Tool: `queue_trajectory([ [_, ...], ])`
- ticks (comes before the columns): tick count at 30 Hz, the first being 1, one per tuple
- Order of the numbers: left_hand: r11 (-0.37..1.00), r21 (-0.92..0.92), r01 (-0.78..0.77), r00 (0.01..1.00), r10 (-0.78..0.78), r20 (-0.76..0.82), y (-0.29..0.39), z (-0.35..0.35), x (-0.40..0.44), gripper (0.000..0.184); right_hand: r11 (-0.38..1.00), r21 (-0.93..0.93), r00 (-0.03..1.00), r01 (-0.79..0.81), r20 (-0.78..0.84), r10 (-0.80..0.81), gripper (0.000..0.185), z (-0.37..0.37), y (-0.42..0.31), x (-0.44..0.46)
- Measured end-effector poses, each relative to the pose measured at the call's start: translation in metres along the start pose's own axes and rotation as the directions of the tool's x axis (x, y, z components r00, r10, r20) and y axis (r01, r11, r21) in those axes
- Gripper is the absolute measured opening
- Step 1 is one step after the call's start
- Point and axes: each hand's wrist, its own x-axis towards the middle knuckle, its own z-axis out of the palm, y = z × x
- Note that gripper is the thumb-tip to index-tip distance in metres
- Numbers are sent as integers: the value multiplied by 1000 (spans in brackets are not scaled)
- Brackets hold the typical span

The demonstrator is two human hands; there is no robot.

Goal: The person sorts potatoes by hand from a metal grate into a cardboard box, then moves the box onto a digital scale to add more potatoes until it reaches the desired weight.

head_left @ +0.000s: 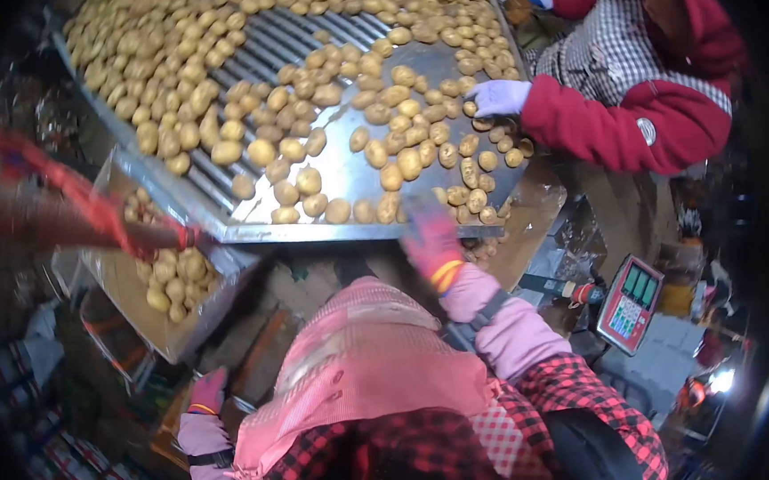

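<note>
Pink-grey-gloved right hand blurred; cannot tell if fingers spread or pinching. Round yellow-brown potatoes just beyond it, on grey metal tabletop. Left hand low, well apart, finger state unclear. Step: seemingly reaching among potatoes; next move calls for light finger control.

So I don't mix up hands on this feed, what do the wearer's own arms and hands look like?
The right hand and left hand wear pinkish gloves with yellow-and-red cuffs; the right one looks greyer, blurred, toward its tip. Pale pink oversleeves each carry a dark strap. A red-and-black checked sleeve shows on the right.
</note>
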Motion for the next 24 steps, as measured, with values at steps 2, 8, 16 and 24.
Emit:
queue_trajectory([
  [2, 655, -755, -23, 999, -7, -37, 148, -56, 14, 41, 939, 66, 940, 336, -83, -331, 58, 23, -16, 26],
  [8, 833, 390, -393, 672, 550, -496, 318, -113, 136, 65, 987, -156, 987, -33, -161, 7, 64, 19, 27, 99],
  [16, 439, 247, -864, 404, 897, -180, 435, -101, 224, 62, 998, 24, 998, -64, -15, 65, 69, -17, 68, -73],
  [24, 929, 353, 113, 711, 172, -681, 444, -205, 355, 74, 989, 65, 988, -133, 89, 127, 70, 12, 91, -92],
])
